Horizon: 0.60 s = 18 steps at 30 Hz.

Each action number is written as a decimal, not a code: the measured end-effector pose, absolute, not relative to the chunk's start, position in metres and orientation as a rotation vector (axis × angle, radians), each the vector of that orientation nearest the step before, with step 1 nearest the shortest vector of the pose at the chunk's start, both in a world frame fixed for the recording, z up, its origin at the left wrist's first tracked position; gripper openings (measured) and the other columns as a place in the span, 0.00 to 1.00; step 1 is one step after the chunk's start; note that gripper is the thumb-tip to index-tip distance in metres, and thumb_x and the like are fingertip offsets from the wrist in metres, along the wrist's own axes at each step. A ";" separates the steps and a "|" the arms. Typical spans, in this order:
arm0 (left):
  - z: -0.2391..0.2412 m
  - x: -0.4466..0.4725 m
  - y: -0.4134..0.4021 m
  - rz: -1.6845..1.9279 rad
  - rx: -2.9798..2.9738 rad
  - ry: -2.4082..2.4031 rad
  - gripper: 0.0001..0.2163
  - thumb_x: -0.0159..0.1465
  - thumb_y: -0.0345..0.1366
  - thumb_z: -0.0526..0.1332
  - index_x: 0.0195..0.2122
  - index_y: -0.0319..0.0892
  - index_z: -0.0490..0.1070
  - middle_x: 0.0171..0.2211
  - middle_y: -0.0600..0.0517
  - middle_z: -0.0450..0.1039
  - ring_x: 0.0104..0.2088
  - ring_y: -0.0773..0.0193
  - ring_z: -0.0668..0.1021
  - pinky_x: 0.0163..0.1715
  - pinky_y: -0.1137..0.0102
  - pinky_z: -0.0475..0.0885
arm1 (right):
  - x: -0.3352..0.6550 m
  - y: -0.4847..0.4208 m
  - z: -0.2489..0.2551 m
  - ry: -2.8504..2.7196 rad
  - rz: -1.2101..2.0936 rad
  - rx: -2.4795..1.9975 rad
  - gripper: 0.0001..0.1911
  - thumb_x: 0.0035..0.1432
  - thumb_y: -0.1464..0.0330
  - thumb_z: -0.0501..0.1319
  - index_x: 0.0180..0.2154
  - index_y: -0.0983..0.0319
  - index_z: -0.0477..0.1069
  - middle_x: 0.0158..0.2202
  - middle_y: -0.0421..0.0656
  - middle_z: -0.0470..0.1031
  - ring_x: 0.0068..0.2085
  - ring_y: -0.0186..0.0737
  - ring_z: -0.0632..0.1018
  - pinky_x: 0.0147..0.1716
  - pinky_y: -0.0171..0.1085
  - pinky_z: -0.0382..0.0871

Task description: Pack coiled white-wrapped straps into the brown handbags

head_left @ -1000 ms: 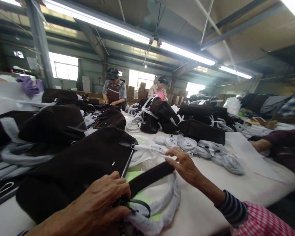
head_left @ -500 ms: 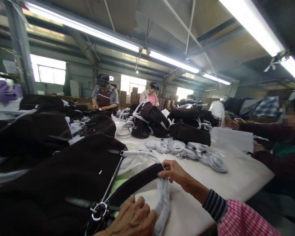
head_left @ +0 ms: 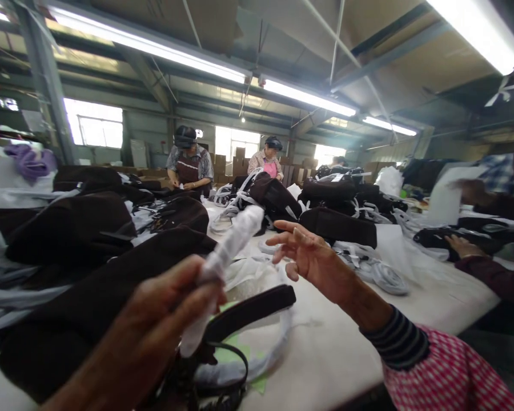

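My left hand [head_left: 158, 319] is raised close to the camera, fingers pinched round a white wrapped strip [head_left: 227, 257] that points up and to the right. My right hand [head_left: 308, 254] hovers above the table with its fingers spread and holds nothing; its fingertips are near the strip's upper end. Below them a dark brown strap [head_left: 248, 311] lies on the white table [head_left: 346, 354], joined to a dark brown bag [head_left: 111, 297] at my left. White wrapping material [head_left: 257, 274] lies under the strap.
Piles of dark brown bags [head_left: 77, 228] cover the left and far side of the table. Coiled white wrapped straps [head_left: 381, 274] lie at centre right. Two people [head_left: 191, 162] work at the far end. Another person's hand and sleeve [head_left: 475, 257] reach in from the right.
My left hand has lifted off the bag's ring and now holds the white wrapped strip up. My right hand has let go of the strap end, risen and opened.
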<state>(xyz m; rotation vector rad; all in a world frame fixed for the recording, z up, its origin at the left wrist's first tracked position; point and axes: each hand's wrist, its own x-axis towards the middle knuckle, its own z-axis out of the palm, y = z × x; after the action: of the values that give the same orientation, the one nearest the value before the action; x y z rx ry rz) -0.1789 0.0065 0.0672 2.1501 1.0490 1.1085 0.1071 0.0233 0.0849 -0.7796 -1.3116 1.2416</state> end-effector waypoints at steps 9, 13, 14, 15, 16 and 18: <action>0.045 -0.337 0.092 1.310 1.766 2.006 0.27 0.59 0.60 0.64 0.44 0.39 0.72 0.34 0.55 0.80 0.39 0.51 0.83 0.32 0.67 0.75 | 0.078 0.036 0.010 -1.849 0.914 -1.288 0.06 0.59 0.67 0.66 0.35 0.63 0.78 0.30 0.41 0.74 0.33 0.37 0.74 0.31 0.35 0.66; 0.046 -0.341 0.088 1.540 2.398 1.971 0.25 0.63 0.56 0.56 0.54 0.45 0.71 0.53 0.55 0.76 0.61 0.35 0.71 0.48 0.49 0.70 | 0.052 0.052 0.007 -2.205 0.313 -1.358 0.06 0.62 0.71 0.63 0.35 0.60 0.79 0.38 0.43 0.77 0.44 0.43 0.73 0.45 0.41 0.65; 0.055 -0.329 0.084 1.546 2.587 1.804 0.23 0.63 0.53 0.57 0.54 0.46 0.71 0.57 0.54 0.73 0.62 0.36 0.70 0.54 0.46 0.68 | 0.044 0.059 0.006 -2.279 0.296 -1.362 0.07 0.63 0.72 0.61 0.36 0.60 0.80 0.39 0.43 0.78 0.44 0.44 0.73 0.46 0.42 0.65; 0.064 -0.314 0.081 1.433 2.741 1.652 0.18 0.65 0.49 0.57 0.52 0.48 0.74 0.58 0.54 0.73 0.62 0.42 0.71 0.59 0.48 0.67 | 0.035 0.066 0.005 -2.343 0.337 -1.350 0.09 0.64 0.72 0.60 0.39 0.59 0.80 0.40 0.43 0.79 0.45 0.44 0.74 0.47 0.41 0.65; 0.073 -0.297 0.080 1.326 2.877 1.481 0.13 0.67 0.42 0.55 0.47 0.47 0.76 0.56 0.56 0.74 0.60 0.48 0.73 0.60 0.53 0.66 | 0.027 0.073 0.002 -2.395 0.405 -1.322 0.12 0.64 0.73 0.58 0.42 0.58 0.81 0.41 0.43 0.80 0.44 0.43 0.75 0.47 0.40 0.66; 0.083 -0.259 0.084 0.897 3.089 1.086 0.13 0.67 0.29 0.52 0.40 0.46 0.77 0.48 0.57 0.77 0.50 0.58 0.77 0.57 0.61 0.67 | 0.013 0.084 -0.006 -2.475 0.519 -1.240 0.19 0.62 0.76 0.56 0.48 0.57 0.80 0.43 0.43 0.81 0.44 0.42 0.77 0.47 0.39 0.67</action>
<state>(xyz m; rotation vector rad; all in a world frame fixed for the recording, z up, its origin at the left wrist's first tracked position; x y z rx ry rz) -0.2588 0.0836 0.0829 3.0890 1.0863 0.8975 0.0126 0.0843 -0.0061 -1.2398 -2.4747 0.5188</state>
